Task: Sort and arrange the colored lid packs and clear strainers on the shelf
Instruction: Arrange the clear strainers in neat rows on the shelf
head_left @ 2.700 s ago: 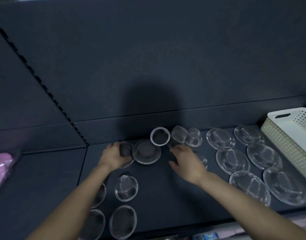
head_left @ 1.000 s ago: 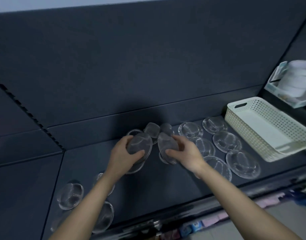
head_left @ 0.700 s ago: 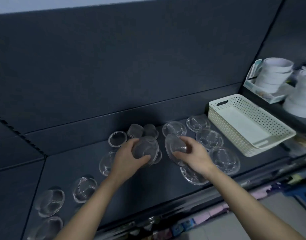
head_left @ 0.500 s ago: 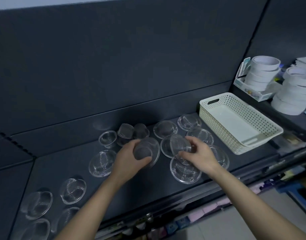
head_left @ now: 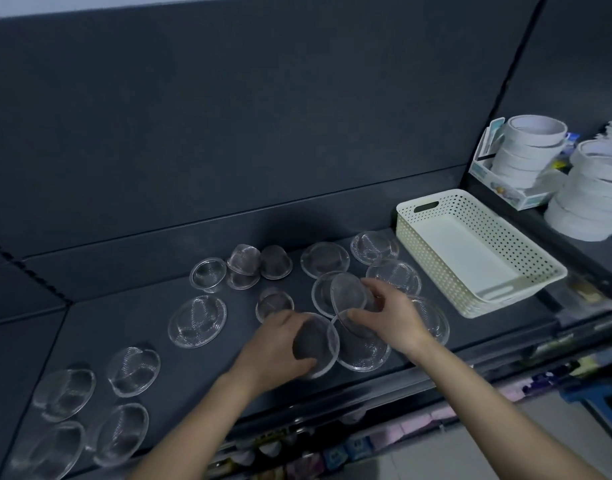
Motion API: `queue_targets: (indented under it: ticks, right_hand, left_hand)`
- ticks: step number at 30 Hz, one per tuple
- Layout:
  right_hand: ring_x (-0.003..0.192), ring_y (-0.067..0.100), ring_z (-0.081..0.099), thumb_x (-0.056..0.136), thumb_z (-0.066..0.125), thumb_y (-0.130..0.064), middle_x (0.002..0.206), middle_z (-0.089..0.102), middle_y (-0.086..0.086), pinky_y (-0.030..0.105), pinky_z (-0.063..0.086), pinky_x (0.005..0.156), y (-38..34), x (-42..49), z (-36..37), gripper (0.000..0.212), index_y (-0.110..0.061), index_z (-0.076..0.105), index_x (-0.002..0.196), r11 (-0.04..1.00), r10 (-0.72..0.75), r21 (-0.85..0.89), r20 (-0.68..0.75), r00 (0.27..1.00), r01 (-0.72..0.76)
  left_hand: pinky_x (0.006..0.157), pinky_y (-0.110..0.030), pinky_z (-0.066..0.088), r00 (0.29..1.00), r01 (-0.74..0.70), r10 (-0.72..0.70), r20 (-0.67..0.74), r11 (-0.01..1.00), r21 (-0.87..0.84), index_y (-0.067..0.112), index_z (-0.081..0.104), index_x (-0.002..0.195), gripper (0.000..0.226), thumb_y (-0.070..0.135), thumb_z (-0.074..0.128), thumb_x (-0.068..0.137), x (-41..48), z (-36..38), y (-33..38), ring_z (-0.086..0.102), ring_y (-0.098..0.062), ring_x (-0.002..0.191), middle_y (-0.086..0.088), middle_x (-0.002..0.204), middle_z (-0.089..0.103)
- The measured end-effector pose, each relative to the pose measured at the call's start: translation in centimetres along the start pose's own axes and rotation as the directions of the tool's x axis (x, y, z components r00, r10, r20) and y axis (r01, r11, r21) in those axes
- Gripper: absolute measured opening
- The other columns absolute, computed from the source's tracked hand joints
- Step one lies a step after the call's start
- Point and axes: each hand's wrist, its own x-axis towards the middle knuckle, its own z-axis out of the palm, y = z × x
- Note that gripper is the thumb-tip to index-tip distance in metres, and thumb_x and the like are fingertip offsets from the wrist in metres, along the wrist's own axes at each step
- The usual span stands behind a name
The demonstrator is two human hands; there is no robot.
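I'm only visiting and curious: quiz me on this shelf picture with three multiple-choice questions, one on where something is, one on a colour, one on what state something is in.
1. Where on the shelf does the perforated basket stand?
A) left end
B) right end
C) the middle

2. What colour are the stacked rolls beyond the basket?
A) white
B) red
C) black

3. What is the right hand doing?
A) lying open and idle
B) reaching into the basket
C) gripping a clear strainer held tilted

Answers:
1 B: the basket stands past the right hand, at the shelf's right end.
2 A: both stacks are plainly white.
3 C: its fingers and thumb curl round the strainer, which is tipped up on edge rather than lying flat.
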Motion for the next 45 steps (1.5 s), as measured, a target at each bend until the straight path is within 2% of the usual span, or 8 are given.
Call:
queue_targets:
  ticks: [5, 15, 25, 29, 32, 34, 38, 45]
  right_hand:
    - [0.108, 0.013, 0.059, 0.07, 0.081, -0.027, 0.117, 0.064, -0.005, 0.03, 0.048, 0.093, -0.1, 0.6, 0.4, 0.064, -0.02, 0.055, 0.129, 1.0, -0.017, -0.026, 0.037, 0.999, 0.018]
    - [0.09, 0.003, 0.058, 0.072, 0.08, -0.019, 0.106, 0.064, -0.006, 0.002, 0.038, 0.07, -1.3, 0.8, 2.1, 0.057, -0.019, 0.057, 0.124, 0.997, -0.062, -0.039, 0.059, 0.996, 0.064]
    - [0.075, -0.009, 0.054, 0.07, 0.081, -0.016, 0.093, 0.063, -0.013, 0.002, 0.039, 0.068, -1.4, 0.8, 2.5, 0.056, -0.019, 0.059, 0.122, 0.999, -0.044, -0.017, 0.018, 0.999, 0.044]
    - [0.086, 0.003, 0.06, 0.07, 0.081, -0.019, 0.1, 0.065, -0.008, 0.012, 0.044, 0.079, -1.4, 1.0, 2.6, 0.059, -0.02, 0.058, 0.124, 1.0, -0.028, -0.008, -0.006, 1.0, 0.028]
    - [0.099, 0.014, 0.06, 0.068, 0.082, -0.021, 0.109, 0.065, -0.002, 0.026, 0.046, 0.09, -1.4, 1.3, 2.7, 0.063, -0.02, 0.056, 0.126, 1.0, -0.011, 0.008, -0.025, 1.0, 0.011]
    - [0.101, 0.013, 0.06, 0.068, 0.082, -0.02, 0.11, 0.065, -0.002, 0.024, 0.045, 0.091, -1.7, 1.4, 2.8, 0.064, -0.02, 0.056, 0.127, 1.0, -0.014, 0.012, -0.033, 0.999, 0.014]
    - [0.1, 0.008, 0.059, 0.07, 0.081, -0.018, 0.11, 0.064, -0.007, 0.017, 0.041, 0.085, -2.2, 1.4, 3.4, 0.061, -0.021, 0.057, 0.126, 0.999, -0.044, -0.016, -0.022, 0.999, 0.044]
    - [0.103, 0.006, 0.051, 0.071, 0.08, -0.025, 0.108, 0.056, -0.01, 0.016, 0.035, 0.087, -4.4, 2.3, 4.9, 0.062, -0.02, 0.055, 0.128, 0.978, -0.132, -0.161, 0.028, 0.991, 0.135]
  left_hand:
    - [0.101, -0.02, 0.03, 0.995, 0.061, -0.069, 0.067, 0.992, 0.112, 0.026, 0.042, 0.136, 0.071, 0.037, 0.068, 0.072, -0.9, 0.9, -1.1, 0.039, -0.018, 0.122, 0.003, 0.13, 0.044]
    - [0.102, -0.023, 0.032, 0.992, 0.109, -0.11, 0.068, 0.994, 0.013, 0.029, 0.045, 0.133, 0.072, 0.041, 0.074, 0.068, -1.5, 1.1, -2.1, 0.038, -0.017, 0.12, 0.005, 0.128, 0.044]
    - [0.103, -0.019, 0.029, 0.999, 0.045, -0.044, 0.022, 0.999, -0.005, 0.026, 0.045, 0.135, 0.076, 0.051, 0.073, 0.069, -1.0, 1.8, -2.5, 0.037, -0.014, 0.121, 0.005, 0.128, 0.044]
    - [0.1, -0.022, 0.032, 0.995, 0.001, -0.002, -0.103, 1.0, -0.013, 0.018, 0.054, 0.128, 0.076, 0.069, 0.047, 0.072, -0.6, 0.7, -2.7, 0.042, -0.017, 0.115, 0.003, 0.125, 0.049]
    - [0.099, -0.032, 0.038, 0.96, 0.027, -0.004, -0.28, 0.997, 0.078, 0.011, 0.055, 0.127, 0.057, 0.047, 0.056, 0.083, 1.1, -0.4, -3.9, 0.047, -0.027, 0.114, -0.005, 0.127, 0.052]
    - [0.103, -0.035, 0.036, 0.961, 0.091, -0.053, -0.271, 0.987, 0.129, 0.009, 0.047, 0.135, 0.058, 0.033, 0.064, 0.084, 2.4, -1.1, -4.3, 0.044, -0.03, 0.121, -0.008, 0.134, 0.049]
    - [0.105, -0.032, 0.034, 0.984, 0.157, -0.146, -0.105, 0.982, 0.104, 0.014, 0.035, 0.144, 0.07, 0.034, 0.065, 0.084, 3.9, -1.6, -5.2, 0.04, -0.027, 0.127, -0.006, 0.14, 0.044]
    - [0.097, -0.032, 0.041, 0.932, 0.19, -0.214, -0.291, 0.976, -0.108, 0.015, 0.051, 0.131, 0.063, 0.031, 0.072, 0.074, 2.7, -3.3, -6.6, 0.05, -0.025, 0.115, -0.008, 0.122, 0.055]
